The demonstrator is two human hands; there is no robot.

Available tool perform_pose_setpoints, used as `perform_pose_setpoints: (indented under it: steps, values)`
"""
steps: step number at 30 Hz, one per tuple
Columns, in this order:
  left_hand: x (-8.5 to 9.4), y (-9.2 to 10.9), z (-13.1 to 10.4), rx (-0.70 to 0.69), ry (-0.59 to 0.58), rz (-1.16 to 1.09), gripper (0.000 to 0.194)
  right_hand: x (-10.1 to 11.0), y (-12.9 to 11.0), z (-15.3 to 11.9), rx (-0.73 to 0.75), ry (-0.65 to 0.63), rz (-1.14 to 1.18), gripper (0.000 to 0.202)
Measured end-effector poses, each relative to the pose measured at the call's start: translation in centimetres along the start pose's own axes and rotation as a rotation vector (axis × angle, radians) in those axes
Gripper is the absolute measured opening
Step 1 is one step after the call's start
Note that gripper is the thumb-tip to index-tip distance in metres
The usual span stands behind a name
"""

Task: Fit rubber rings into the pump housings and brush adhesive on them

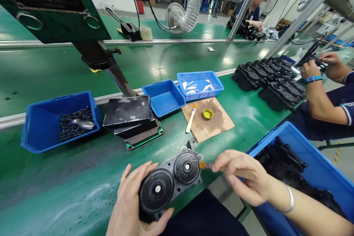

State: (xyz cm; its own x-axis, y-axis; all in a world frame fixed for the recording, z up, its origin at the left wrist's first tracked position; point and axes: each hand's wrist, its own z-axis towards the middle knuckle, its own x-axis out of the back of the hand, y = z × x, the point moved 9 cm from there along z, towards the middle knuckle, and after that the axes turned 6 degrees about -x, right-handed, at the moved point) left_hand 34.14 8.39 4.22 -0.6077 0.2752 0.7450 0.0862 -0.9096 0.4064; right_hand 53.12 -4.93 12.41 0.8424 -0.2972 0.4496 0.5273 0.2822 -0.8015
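Note:
My left hand (132,195) grips the near left end of a dark metal housing (170,180) at the table's front edge. Two round black discs with pale centres, one larger, sit in the housing. My right hand (240,173), wearing a bangle, pinches the wooden handle of a small brush (206,165). The orange bristles meet or almost meet the housing's right rim beside the smaller disc. Beyond lies a stained cardboard piece (221,123) with a small round cap of yellow stuff (208,114). A second brush (191,118) rests on the cardboard's left edge.
Blue bins stand behind: one with small black parts (59,97), a bare-bottomed bin (163,101), and one with white pieces (200,84). A green press (83,11) rises at left. Black housings (279,94), a large blue crate (293,129) and a co-worker's arms (318,96) are right.

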Motion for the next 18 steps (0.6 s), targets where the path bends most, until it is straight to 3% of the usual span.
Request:
perform_pose_setpoints:
  steps: [3, 7, 11, 15, 18]
  values:
    - [0.3, 0.1, 0.1, 0.0, 0.036, -0.015, 0.086, 0.0, 0.6, 0.6, 0.0, 0.062, -0.103, 0.027]
    - [0.2, 0.2, 0.2, 0.008, 0.036, -0.036, 0.088, -1.3, 0.3, 0.6, 0.064, -0.042, -0.178, 0.029]
    - [0.2, 0.1, 0.2, 0.013, 0.036, -0.046, 0.087, -1.3, -0.7, 0.1, 0.109, -0.126, -0.127, 0.03]
    - [0.2, 0.2, 0.1, 0.008, 0.042, -0.044, 0.088, -0.2, -0.3, 1.1, 0.078, -0.044, -0.125, 0.03]
    - [0.3, 0.3, 0.1, 0.004, 0.049, -0.046, 0.089, -0.8, 0.0, 2.1, 0.11, -0.075, -0.168, 0.029]
